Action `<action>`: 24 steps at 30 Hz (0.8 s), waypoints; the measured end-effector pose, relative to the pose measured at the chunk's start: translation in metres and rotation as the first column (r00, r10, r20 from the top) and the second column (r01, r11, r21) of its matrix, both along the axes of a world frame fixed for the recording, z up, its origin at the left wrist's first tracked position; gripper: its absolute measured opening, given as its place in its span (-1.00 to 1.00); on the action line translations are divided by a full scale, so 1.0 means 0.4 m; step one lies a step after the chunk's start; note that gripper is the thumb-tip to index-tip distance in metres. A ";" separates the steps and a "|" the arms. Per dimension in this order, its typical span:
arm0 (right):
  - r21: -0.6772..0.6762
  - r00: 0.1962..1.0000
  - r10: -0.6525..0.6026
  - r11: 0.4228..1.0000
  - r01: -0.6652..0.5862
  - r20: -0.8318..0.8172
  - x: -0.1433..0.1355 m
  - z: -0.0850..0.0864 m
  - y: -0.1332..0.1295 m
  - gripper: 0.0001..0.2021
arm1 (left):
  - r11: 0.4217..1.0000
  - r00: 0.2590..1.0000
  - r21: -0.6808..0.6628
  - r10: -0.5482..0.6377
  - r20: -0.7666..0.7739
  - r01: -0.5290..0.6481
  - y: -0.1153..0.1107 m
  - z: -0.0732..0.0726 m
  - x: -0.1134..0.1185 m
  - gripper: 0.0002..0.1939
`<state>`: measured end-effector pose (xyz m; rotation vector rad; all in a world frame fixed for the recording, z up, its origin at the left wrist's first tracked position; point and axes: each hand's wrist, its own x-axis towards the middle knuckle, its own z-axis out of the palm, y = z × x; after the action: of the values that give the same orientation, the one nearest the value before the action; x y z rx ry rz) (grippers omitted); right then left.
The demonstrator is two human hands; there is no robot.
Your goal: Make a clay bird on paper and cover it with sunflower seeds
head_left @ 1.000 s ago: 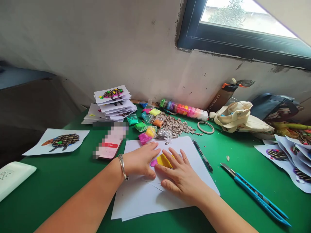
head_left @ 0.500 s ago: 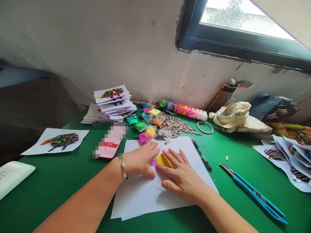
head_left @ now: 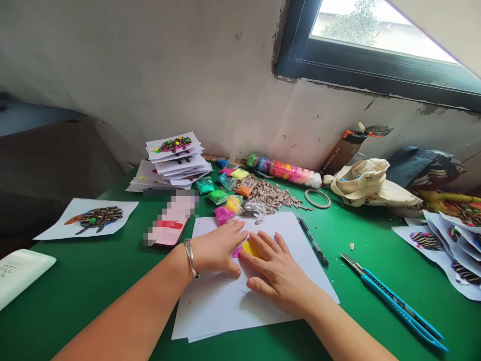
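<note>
- Tabletop (head_left: 101, 276): bears the paper (head_left: 225, 316) beneath both hands; loose sheets might slide if the left hand lifts.
- Left hand (head_left: 218, 248), right hand (head_left: 276, 271): apart, fingers spread, gripping nothing.
- Clear bag (head_left: 228, 208), beyond the hands: pink lump (head_left: 223, 216), yellow lump (head_left: 233, 202) inside.
- Yellow piece (head_left: 251, 246): partly under the right fingers; heavy pressing could distort it.
- Pink piece (head_left: 236, 252): between the hands.

Yellow patch (head_left: 251, 248) partly under right hand (head_left: 278, 273); phone (head_left: 173, 220) blurry

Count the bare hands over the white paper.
2: the left hand, beside the flat pink clay-like piece, and the right hand, partly covering the flat yellow clay-like piece.
</note>
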<state>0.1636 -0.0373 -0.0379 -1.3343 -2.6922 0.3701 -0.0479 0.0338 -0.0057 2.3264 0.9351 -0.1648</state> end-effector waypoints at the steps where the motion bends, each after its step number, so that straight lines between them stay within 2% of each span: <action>1: -0.002 1.000 0.003 1.000 -0.003 0.006 -0.001 0.000 0.000 -0.45 | 1.000 1.000 -0.001 0.001 -0.003 -0.001 0.000 0.000 0.000 -0.22; 24: -0.088 0.999 0.002 0.996 -0.005 -0.036 0.003 0.005 0.002 -0.42 | 1.000 1.000 0.007 -0.003 -0.014 0.003 -0.001 0.003 0.001 -0.25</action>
<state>0.1649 -0.0365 -0.0357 -1.3317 -2.6781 0.5146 -0.0476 0.0333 -0.0043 2.3362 0.9410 -0.1796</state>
